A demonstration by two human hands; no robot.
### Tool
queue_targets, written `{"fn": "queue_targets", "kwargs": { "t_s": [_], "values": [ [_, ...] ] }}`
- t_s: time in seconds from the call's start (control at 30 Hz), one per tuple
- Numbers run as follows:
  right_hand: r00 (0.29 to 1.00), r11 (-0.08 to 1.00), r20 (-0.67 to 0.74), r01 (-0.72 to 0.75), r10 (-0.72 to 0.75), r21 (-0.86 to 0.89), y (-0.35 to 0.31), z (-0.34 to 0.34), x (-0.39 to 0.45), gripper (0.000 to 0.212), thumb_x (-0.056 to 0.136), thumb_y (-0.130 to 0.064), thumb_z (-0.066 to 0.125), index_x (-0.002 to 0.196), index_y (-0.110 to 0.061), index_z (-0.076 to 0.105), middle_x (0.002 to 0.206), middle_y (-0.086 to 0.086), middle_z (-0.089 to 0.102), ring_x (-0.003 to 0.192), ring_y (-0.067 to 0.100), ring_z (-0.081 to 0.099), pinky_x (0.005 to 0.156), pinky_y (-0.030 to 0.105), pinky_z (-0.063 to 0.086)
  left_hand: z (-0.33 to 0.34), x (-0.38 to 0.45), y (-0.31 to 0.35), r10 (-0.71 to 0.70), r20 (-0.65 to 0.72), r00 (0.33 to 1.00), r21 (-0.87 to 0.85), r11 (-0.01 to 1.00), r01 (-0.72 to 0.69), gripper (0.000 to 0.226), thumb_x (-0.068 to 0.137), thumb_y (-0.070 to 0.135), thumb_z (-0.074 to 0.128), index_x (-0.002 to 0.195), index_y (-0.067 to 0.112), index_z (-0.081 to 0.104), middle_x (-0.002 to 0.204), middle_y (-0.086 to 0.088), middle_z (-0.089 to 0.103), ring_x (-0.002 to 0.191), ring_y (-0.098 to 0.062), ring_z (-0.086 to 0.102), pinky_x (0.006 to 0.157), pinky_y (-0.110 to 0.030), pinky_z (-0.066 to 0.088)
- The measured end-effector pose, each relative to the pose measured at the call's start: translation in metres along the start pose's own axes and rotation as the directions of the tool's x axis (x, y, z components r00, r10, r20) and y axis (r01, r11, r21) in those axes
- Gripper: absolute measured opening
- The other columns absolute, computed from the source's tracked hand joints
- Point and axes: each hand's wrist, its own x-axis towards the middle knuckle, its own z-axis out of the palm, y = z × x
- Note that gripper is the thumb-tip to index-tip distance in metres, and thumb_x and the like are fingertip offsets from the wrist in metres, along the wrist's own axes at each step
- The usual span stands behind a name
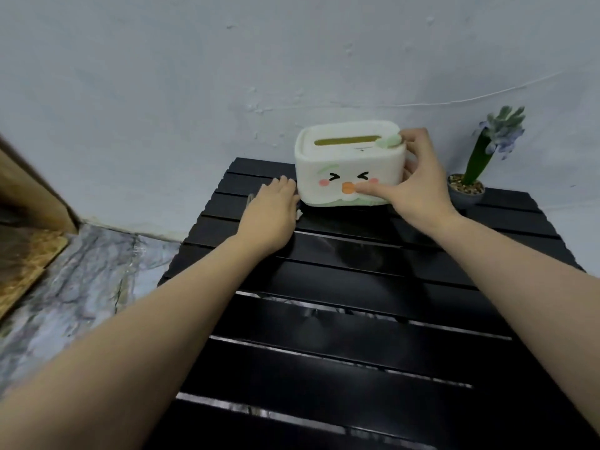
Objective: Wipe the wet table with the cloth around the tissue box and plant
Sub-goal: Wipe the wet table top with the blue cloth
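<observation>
Black slats make up the table [357, 362], and they shine with wet streaks along several of the gaps. At its far edge, close to the pale wall [194, 76], stands the tissue box [328, 164], white with a green trim, a squinting cartoon face and an orange nose on its front. The right hand [418, 180] grips the box at its right end: the thumb lies across the front near the nose, and the fingers curl over the top right corner and round the end. The box looks tipped a little, its left side higher.

The left hand [271, 209] lies flat on the slats just beside the box's lower left corner, fingers straight and together, pressing down on the cloth [299, 214]. Only a small pale scrap of that cloth shows at the hand's right edge; the rest is hidden under the palm.

To the right of the box, apart from it, the plant [487, 151] stands upright in a small grey pot with pebbles, bearing a green stem and bluish flowers. Marbled flooring [74, 271] shows at the left.
</observation>
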Motion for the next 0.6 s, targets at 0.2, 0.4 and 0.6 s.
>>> {"fn": "queue_targets", "kwargs": {
  "t_s": [0.2,0.4,0.6],
  "values": [
    [0.995,1.0,-0.098,0.019,-0.02,-0.014,-0.003,-0.024,-0.023,0.085,0.05,-0.045,0.097,0.119,-0.028,0.05,0.121,-0.006,0.062,0.116,0.019,0.063,0.094,0.043,0.057,0.0,-0.022,0.026,0.099,0.108,0.989,-0.085,0.992,-0.09,0.022,0.106,0.02,0.034,0.116,0.01,0.051,0.117,-0.006,0.055,0.117,-0.027,0.051,0.111,-0.043,0.032],
    [0.984,0.994,-0.152,0.099,-0.092,0.045,-0.033,-0.04,-0.02,0.083,0.054,-0.044,0.098,0.119,-0.024,0.049,0.124,-0.006,0.062,0.119,0.014,0.062,0.094,0.041,0.058,-0.004,-0.064,0.045,0.283,0.146,0.948,-0.253,0.937,-0.241,0.041,0.106,0.024,0.04,0.145,0.013,0.047,0.149,-0.008,0.052,0.142,-0.023,0.042,0.119,-0.024,0.022],
    [0.961,0.966,-0.217,0.207,-0.171,0.154,-0.068,-0.035,-0.011,0.077,0.055,-0.043,0.097,0.111,-0.026,0.047,0.121,-0.009,0.061,0.119,0.01,0.063,0.088,0.021,0.056,-0.037,-0.011,-0.006,-0.083,-0.217,0.973,-0.226,0.974,0.032,0.022,0.104,0.02,0.041,0.115,0.007,0.054,0.115,-0.017,0.063,0.106,-0.042,0.059,0.086,-0.04,0.043]
  ]
}}
